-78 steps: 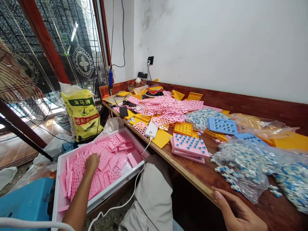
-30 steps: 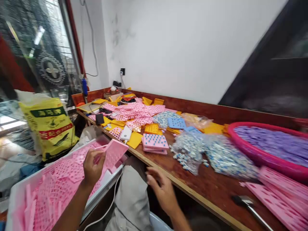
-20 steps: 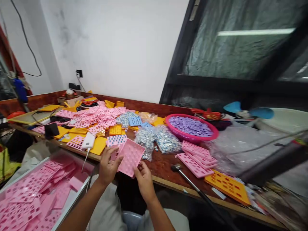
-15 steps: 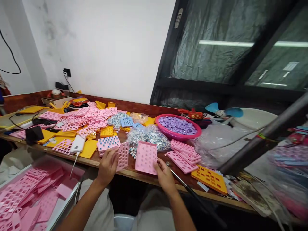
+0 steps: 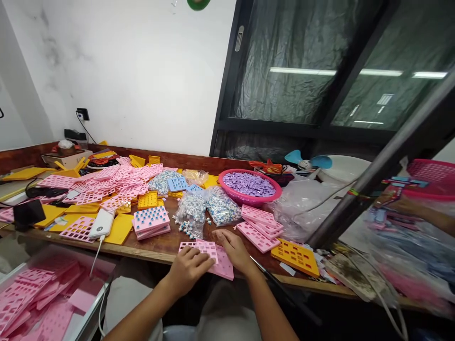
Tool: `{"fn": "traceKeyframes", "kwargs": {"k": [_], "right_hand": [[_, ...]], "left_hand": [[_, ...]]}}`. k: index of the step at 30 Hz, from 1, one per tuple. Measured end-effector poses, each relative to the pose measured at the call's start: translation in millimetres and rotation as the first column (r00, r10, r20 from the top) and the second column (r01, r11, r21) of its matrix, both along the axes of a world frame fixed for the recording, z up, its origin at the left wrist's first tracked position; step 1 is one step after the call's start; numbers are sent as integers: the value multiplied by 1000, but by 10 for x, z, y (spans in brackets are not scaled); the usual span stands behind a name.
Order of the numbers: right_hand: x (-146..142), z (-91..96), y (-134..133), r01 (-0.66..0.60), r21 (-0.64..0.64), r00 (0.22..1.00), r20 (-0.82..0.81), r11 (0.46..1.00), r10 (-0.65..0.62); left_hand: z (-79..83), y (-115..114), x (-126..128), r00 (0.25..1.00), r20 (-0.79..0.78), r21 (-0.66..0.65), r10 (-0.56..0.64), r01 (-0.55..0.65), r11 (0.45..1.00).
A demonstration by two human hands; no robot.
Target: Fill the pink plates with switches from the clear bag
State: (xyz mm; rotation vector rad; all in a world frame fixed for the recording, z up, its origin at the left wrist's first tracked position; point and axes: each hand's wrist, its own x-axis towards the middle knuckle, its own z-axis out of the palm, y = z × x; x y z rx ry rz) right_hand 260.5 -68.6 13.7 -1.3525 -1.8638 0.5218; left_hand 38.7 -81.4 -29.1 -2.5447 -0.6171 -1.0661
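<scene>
My left hand (image 5: 192, 266) is closed on a pink grid plate (image 5: 208, 248) with rows of square holes, its fingers bent over the near side. The plate overlaps a shallow pink tray (image 5: 224, 266) at the table's front edge; whether it sits inside the tray is hidden. My right hand (image 5: 235, 252) rests at the tray's far right side, fingers stretched out and pointing away from me. To the left stands a small stack of pink plates (image 5: 151, 220) with blue pieces on top. Clear bags of small blue and white pieces (image 5: 223, 206) lie just behind my hands.
A pink basin (image 5: 250, 187) of purple pieces stands farther back. Pink plates (image 5: 260, 229) and a yellow plate (image 5: 295, 256) lie right, before a slanting metal pole (image 5: 359, 184). A bin of pink parts (image 5: 42, 298) is lower left. Another person's arm (image 5: 423, 210) shows far right.
The grid plate and tray, held upright and apart before, have come together and now lie low at the table edge. My left hand moved right. My right hand's fingers have straightened.
</scene>
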Motion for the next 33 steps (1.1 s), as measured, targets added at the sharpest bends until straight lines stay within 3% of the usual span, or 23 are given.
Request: {"fn": "traceKeyframes", "kwargs": {"k": [2,4,7,10,14,17,24,29,33], "right_hand": [[43,-10,-76,-55,-42,998,-29,998,54],[128,-30,-157,-166,-108,984,47,980,172],[263,-64,-247,-254,-207,944,160,945,289],[330,-58,-276,-208,-258,941,209,943,264],[287,-12,-210,-218,-266,939,203,939,276],[237,11,-144,-225,-265,931,225,938,287],[426,106,-248,-113,-215,923,338,970,182],[511,117,-260,-112,-238,911,364,965,196],[526,95,-175,-143,-233,921,324,962,216]], "left_hand": [[-51,16,129,999,-33,-88,-3,0,996],[-37,44,168,997,-22,-213,-76,69,975],[73,109,39,985,62,-396,-159,170,902],[156,211,-243,996,74,-544,-46,79,835],[124,318,-546,998,-29,-701,62,-64,710],[117,340,-562,997,-42,-735,69,-78,674],[209,460,-221,998,-21,-714,-55,24,699],[41,488,-148,999,-25,-757,-37,5,653],[-43,430,-178,999,24,-758,-23,33,651]]}}
